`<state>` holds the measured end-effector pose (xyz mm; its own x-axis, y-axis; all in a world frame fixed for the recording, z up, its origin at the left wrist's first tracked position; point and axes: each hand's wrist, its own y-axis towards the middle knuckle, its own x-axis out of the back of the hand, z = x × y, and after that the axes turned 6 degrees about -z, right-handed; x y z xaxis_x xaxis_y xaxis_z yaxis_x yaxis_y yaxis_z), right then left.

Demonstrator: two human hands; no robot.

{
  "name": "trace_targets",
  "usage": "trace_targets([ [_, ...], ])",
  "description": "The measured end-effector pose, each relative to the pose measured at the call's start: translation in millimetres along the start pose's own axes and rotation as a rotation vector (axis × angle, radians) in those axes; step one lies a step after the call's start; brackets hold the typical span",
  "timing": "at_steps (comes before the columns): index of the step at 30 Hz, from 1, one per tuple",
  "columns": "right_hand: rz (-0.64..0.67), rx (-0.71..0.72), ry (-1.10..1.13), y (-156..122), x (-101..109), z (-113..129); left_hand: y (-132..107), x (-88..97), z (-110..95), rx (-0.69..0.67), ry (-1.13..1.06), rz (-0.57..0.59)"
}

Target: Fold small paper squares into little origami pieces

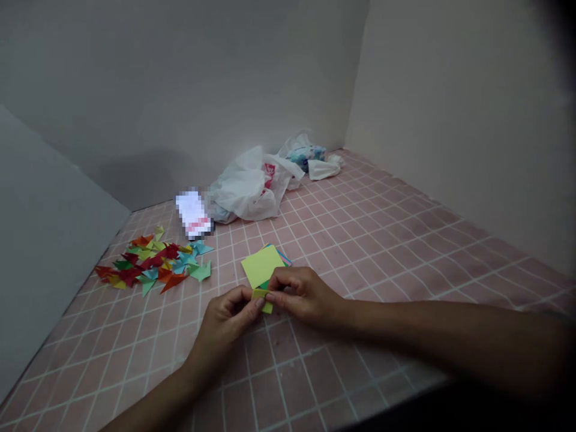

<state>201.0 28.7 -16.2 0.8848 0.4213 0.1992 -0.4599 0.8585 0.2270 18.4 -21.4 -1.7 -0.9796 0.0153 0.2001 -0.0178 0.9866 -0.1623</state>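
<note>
Between my two hands is a small folded piece of yellow paper (267,307), partly hidden by the fingers. My left hand (230,311) pinches its left side between thumb and index finger. From the right, my right hand (302,295) grips the same paper with thumb and fingertips. Just beyond them lies a stack of square paper sheets (262,266), a yellow one on top, with green, blue and pink edges showing beneath. To the left is a loose pile of folded paper cranes (155,259) in red, orange, yellow, green and blue.
A phone (193,213) with a lit, blurred screen stands behind the cranes. White plastic bags (247,186) and a blue-patterned packet (306,155) lie along the back wall. A pink tiled-pattern surface (382,264) runs between grey walls.
</note>
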Motion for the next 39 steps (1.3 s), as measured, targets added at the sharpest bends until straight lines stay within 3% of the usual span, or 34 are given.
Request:
trace_targets([
  [5,0.06,-0.039,0.071,0.6,-0.9,-2.5,-2.1,-1.5,-1.1,0.045,-0.021,-0.008],
  [11,0.065,-0.041,-0.018,2.7,0.3,-2.8,-1.5,-2.0,-3.7,0.054,0.009,0.01],
  [18,0.079,-0.151,0.185,2.2,-1.5,-5.6,0.9,-0.2,0.3,0.063,-0.043,-0.022],
  [24,0.044,-0.198,0.118,1.2,0.9,0.8,-0.3,-0.2,-0.8,0.051,0.001,0.03],
  [33,0.076,-0.258,0.277,1.2,-5.1,-6.2,-1.0,-2.5,-0.3,0.014,-0.037,-0.029],
  [39,0.079,-0.146,0.131,0.6,-3.7,-2.8,-0.6,0.6,2.3,-0.04,0.003,0.005],
])
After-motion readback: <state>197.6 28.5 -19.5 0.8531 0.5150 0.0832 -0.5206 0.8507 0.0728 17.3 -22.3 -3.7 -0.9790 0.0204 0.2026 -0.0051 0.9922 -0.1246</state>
